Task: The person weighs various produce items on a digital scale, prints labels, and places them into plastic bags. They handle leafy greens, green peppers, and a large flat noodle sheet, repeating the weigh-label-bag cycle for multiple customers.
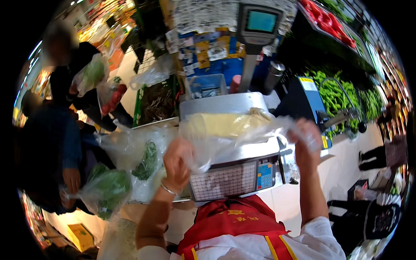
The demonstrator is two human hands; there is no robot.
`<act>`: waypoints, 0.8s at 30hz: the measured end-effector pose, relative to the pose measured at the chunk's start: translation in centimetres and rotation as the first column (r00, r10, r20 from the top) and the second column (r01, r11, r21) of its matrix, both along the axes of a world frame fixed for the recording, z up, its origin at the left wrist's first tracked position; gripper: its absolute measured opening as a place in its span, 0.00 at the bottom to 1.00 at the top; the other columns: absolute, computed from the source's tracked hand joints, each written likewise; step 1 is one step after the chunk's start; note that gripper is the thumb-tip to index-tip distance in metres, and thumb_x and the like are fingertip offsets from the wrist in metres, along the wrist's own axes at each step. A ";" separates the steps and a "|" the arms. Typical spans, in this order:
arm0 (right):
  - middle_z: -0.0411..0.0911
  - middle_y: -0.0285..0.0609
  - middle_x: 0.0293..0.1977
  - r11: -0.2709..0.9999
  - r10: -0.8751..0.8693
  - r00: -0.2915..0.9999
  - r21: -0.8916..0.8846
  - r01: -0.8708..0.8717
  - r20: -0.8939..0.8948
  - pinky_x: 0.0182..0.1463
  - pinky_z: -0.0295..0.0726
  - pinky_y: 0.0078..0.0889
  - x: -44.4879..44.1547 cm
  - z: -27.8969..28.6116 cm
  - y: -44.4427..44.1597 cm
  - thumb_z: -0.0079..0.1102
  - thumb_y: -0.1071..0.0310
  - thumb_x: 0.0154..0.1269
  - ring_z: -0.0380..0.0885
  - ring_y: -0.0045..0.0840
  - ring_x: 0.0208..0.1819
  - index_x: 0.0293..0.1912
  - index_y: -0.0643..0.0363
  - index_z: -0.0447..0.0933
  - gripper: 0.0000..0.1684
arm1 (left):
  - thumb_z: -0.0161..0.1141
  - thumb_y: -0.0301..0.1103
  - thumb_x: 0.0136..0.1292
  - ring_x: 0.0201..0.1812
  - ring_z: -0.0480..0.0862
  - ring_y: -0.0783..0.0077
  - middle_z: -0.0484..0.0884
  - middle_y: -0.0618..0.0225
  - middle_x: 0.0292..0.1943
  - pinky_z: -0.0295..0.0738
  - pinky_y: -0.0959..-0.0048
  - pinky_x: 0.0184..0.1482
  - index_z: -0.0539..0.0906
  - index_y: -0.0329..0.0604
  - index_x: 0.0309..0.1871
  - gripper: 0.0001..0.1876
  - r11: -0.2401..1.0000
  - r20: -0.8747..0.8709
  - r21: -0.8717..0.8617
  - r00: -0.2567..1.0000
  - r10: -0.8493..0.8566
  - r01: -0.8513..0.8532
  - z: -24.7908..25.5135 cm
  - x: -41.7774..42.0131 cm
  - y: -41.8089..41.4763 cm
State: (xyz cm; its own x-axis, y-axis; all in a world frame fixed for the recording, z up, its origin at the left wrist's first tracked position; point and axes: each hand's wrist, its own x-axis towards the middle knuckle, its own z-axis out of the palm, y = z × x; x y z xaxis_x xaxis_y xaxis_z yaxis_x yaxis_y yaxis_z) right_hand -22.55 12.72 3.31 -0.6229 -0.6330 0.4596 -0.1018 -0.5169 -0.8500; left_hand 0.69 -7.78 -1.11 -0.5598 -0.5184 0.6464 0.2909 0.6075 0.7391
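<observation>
A clear plastic bag [227,139] with a pale yellow item [224,123] inside lies over the metal plate of a weighing scale [224,100]. My left hand [178,162], with a bracelet at the wrist, grips the bag's near left part. The twisted right end of the bag is pinched in my right hand [305,136], raised at the scale's right side. What exactly the yellow item is, I cannot tell. The scale's keypad [224,182] faces me, and its display [261,21] stands on a post behind the plate.
Bags with leafy greens [146,161] lie left of the scale. Two people stand at the left; one's hand [71,178] is on a bag of greens [109,191]. A blue bag-sealing device [308,97] stands at the right, before green peppers [341,94]. A plastic bin [208,85] sits behind the scale.
</observation>
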 end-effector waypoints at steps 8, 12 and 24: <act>0.73 0.48 0.43 0.975 0.125 0.991 0.180 -0.133 0.055 0.49 0.72 0.29 2.6 -5.8 8.6 0.55 0.66 0.60 0.74 0.29 0.43 0.44 0.65 0.72 0.15 | 0.50 0.27 0.52 0.54 0.66 0.54 0.69 0.55 0.53 0.59 0.65 0.56 0.74 0.38 0.29 0.04 0.991 0.328 -0.040 0.935 0.132 -0.125 -7.9 -1.5 5.7; 0.65 0.46 0.56 0.959 -0.129 0.960 0.279 0.057 0.247 0.56 0.69 0.31 0.6 -10.3 9.9 0.52 0.74 0.58 0.70 0.28 0.53 0.57 0.61 0.64 0.26 | 0.49 0.23 0.53 0.59 0.65 0.55 0.67 0.56 0.58 0.58 0.68 0.60 0.75 0.33 0.32 0.05 0.979 0.307 0.115 0.943 0.124 -0.166 -6.7 -5.5 4.6; 0.62 0.52 0.59 0.888 -0.125 0.909 0.363 0.281 -0.398 0.60 0.62 0.29 -4.8 -13.1 2.1 0.55 0.73 0.57 0.63 0.39 0.60 0.59 0.62 0.62 0.29 | 0.46 0.19 0.55 0.57 0.69 0.61 0.67 0.57 0.60 0.64 0.73 0.56 0.75 0.33 0.35 0.08 0.969 0.338 0.102 0.924 0.181 -0.227 -9.6 -9.4 0.3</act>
